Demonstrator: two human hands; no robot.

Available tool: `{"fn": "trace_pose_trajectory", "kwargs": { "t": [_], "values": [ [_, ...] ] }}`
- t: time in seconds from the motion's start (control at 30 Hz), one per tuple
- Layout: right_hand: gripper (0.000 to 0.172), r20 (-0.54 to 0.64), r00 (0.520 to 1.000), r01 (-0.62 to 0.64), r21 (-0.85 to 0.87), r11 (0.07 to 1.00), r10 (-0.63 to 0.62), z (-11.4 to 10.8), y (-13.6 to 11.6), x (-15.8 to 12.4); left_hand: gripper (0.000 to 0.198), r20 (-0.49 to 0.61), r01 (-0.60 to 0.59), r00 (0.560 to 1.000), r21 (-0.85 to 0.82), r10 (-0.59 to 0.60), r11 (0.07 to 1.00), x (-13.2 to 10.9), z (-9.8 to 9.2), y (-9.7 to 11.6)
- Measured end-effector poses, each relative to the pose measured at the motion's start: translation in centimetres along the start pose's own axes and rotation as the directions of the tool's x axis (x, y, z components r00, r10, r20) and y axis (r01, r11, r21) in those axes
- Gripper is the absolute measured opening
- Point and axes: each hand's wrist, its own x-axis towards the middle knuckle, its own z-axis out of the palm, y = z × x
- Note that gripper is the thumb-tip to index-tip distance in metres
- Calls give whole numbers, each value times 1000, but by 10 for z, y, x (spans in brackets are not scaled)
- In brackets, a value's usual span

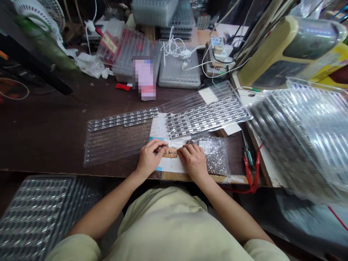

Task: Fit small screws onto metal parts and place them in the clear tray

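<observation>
My left hand (pixel 149 158) and my right hand (pixel 193 159) rest close together at the front edge of the dark table. Both are closed in a pinch round a small brown block (pixel 170 153) with metal parts on it, which lies between them on white paper (pixel 171 165). Just right of my right hand lies a clear bag of small metal parts (pixel 216 154). Behind my hands, a clear plastic tray (pixel 114 139) on the left carries a few rows of long parts at its far edge. A second clear tray (pixel 209 110) on the right is nearly full.
A tall stack of clear trays (pixel 301 141) crowds the right side. Red-handled tools (pixel 251 165) lie by the bag. Tray stacks (pixel 179 70), white cables (pixel 176 49) and a fan (pixel 40 14) stand at the back. Another tray (pixel 40 214) sits low on the left.
</observation>
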Motion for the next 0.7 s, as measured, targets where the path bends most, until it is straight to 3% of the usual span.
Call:
{"fn": "trace_pose_trajectory", "kwargs": {
  "t": [0.23,0.47,0.7],
  "values": [
    [9,-66,995,-73,88,993,79,-1,-1,0,14,131,-180,977,97,166,979,-1,16,3],
    [7,-81,991,-99,95,991,107,2,1,-2,15,143,-209,971,136,189,968,-2,20,-1],
    [15,-89,993,-72,119,990,83,4,2,-2,15,126,-202,974,120,187,972,-3,21,0]
  ]
}}
